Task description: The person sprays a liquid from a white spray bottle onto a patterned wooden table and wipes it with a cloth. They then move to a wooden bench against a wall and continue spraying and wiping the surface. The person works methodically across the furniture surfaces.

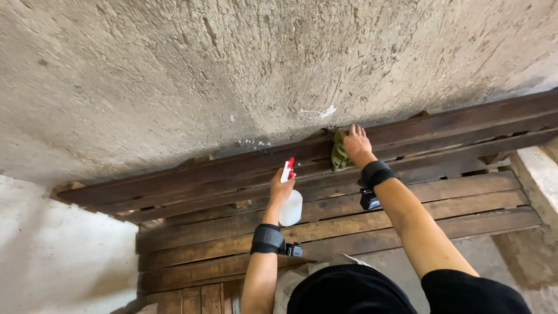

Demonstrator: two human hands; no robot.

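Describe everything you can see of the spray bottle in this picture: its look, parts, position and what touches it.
The spray bottle has a white, seemingly plastic body and a red-and-white trigger head. The left hand grips it around the neck, nozzle upward, body hanging below the fist. It is held in the air above the dark wooden slats, touching nothing but that hand. How full it is cannot be told.

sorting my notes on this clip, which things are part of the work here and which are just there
In use:
- spray bottle in the left hand
- green cloth under the right hand
- dark wooden bench

Just there:
- rough plaster wall
- concrete block
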